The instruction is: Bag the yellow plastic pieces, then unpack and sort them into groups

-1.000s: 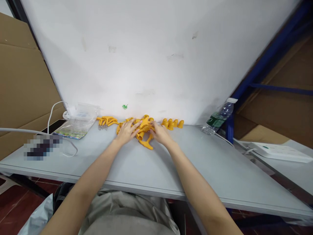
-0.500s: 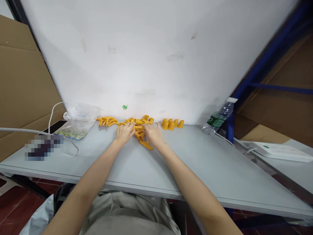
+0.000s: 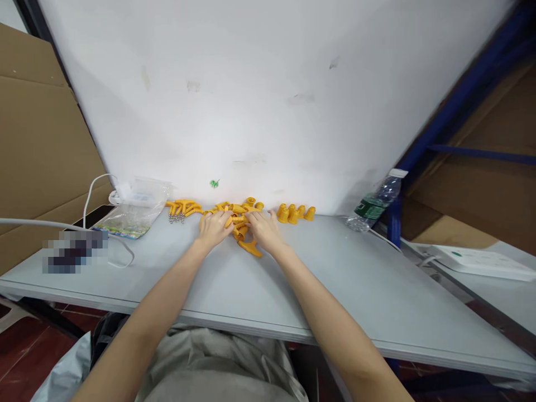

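Note:
My left hand [image 3: 214, 228] is closed on a yellow plastic part [image 3: 229, 221], mostly covered by its fingers. Close by on the right, my right hand [image 3: 264, 229] has its fingers bent around a second yellow plastic part [image 3: 240, 219], which points toward the left hand. Both hands are over a loose pile of yellow plastic pieces. At the near side of that pile lies a curved yellow handle [image 3: 251, 248], just below the right hand. Yellow cups [image 3: 293, 214] stand upside down to the right. Several T-shaped yellow handles with metal screw ends [image 3: 181, 207] lie in a row at left.
A clear plastic bag [image 3: 136, 215], a white cable [image 3: 86, 195] and a blurred-out dark object [image 3: 75, 252] lie at left. A water bottle [image 3: 377, 201] leans at the right by a blue post. The white wall panel [image 3: 268, 111] closes off the back of the grey table [image 3: 355, 290].
Both hands stay over the pile with only slight finger movement. The yellow parts between them have shifted very little.

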### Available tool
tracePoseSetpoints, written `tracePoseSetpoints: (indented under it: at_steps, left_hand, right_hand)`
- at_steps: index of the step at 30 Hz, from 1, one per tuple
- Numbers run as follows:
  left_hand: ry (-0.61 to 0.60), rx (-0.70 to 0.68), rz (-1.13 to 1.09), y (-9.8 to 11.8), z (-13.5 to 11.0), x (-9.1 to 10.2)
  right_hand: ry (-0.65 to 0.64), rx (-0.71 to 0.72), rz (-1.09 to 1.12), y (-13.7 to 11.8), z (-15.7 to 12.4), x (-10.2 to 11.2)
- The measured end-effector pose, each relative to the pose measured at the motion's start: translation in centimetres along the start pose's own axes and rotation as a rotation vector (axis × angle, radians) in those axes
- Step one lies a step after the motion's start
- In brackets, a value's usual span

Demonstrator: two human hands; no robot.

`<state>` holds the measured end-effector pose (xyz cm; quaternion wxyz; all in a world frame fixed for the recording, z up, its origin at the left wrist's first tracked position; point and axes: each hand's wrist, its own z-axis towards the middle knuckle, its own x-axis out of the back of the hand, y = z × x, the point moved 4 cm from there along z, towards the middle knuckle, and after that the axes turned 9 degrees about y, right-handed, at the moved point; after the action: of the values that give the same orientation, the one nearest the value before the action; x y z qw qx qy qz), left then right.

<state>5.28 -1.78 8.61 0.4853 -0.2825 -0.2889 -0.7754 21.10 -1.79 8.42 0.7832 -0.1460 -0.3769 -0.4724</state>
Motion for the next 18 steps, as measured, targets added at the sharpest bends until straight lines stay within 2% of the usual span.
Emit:
tracePoseSetpoints:
  at_steps: [2,7,10,13,18]
  left_hand:
    - [-0.006,-0.001,-0.001,0.2,0.0,0.0]
    - [0.042,0.026,-0.028,0.7,0.2,0.3]
    - [0.063,0.043,-0.052,0.9,0.2,0.4]
    - [0.078,0.041,-0.052,0.7,0.2,0.4]
    - [0.061,0.001,-0.027,-0.2,0.1,0.1]
  right_hand:
    - [0.024,-0.005,-0.040,0.0,0.1,0.1]
    - [0.194,-0.032,-0.147,0.1,0.3,0.6]
    - [0.248,-0.047,-0.171,0.4,0.3,0.5]
    - [0.234,-0.036,-0.159,0.6,0.2,0.2]
    - [0.110,0.054,-0.078,0.7,-0.1,-0.7]
